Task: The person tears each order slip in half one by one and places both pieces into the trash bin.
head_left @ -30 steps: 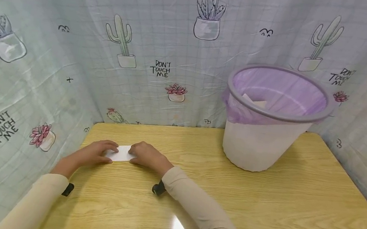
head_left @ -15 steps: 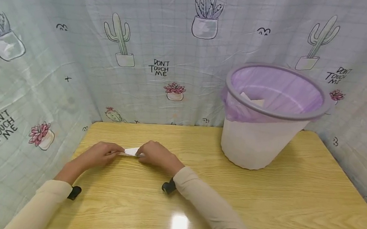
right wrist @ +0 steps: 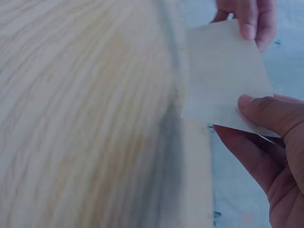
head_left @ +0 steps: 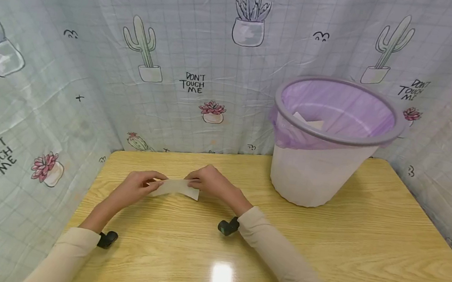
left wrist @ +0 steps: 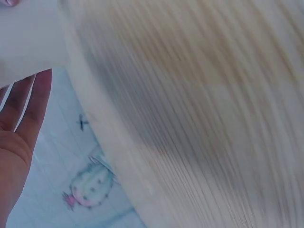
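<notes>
A small white sheet of paper (head_left: 177, 187) spans the gap between both hands, raised over the table near its back left. My left hand (head_left: 136, 188) pinches its left end between thumb and fingers. At the other end, my right hand (head_left: 213, 182) pinches the upper edge. In the right wrist view the paper (right wrist: 223, 76) looks nearly square, with the right thumb (right wrist: 261, 111) flat on its face and the fingers behind. The left wrist view shows the left fingers (left wrist: 28, 102) behind the paper (left wrist: 31, 40).
A white waste bin (head_left: 312, 171) with a purple liner stands at the back right of the wooden table (head_left: 176, 258). Pieces of paper (head_left: 307, 121) lie inside it. A curtain printed with cacti (head_left: 171, 34) encloses the back and sides.
The paper lay flat on the table between both hands. It has been lifted and carried to the right, with both hands moving along and pinching its ends.
</notes>
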Demonstrator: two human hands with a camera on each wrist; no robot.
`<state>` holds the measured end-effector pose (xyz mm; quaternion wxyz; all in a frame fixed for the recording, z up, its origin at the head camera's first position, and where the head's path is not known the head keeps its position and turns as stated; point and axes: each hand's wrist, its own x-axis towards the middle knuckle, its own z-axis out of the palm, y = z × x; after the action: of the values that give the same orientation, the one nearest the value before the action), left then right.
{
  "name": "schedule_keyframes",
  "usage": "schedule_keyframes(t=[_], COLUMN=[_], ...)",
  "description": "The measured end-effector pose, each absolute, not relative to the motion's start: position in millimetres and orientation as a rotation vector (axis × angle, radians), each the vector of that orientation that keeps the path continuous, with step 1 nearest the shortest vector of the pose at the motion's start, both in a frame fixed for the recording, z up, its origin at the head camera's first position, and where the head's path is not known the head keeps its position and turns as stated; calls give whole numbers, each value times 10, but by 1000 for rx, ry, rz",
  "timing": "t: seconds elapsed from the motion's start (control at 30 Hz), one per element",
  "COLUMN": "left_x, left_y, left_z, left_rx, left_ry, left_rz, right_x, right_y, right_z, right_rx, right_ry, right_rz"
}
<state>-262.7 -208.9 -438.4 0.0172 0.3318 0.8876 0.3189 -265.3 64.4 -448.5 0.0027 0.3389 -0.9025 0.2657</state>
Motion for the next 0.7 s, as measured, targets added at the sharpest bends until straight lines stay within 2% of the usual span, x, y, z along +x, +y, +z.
schedule_keyframes(t=[0.3, 0.7], left_x=[-2522, -2398], left_y=[-1662, -1192], left_z=[-4380, -4342], left_rx=[934, 856], left_ry=[2715, 2614], left_rz=[1258, 1565], right_x=[-2555, -2405], right_y=[1004, 1290], right_z=[-4342, -4202], right_rx=[1024, 967], right_ry=[-2717, -2515], right_rz=[1022, 983])
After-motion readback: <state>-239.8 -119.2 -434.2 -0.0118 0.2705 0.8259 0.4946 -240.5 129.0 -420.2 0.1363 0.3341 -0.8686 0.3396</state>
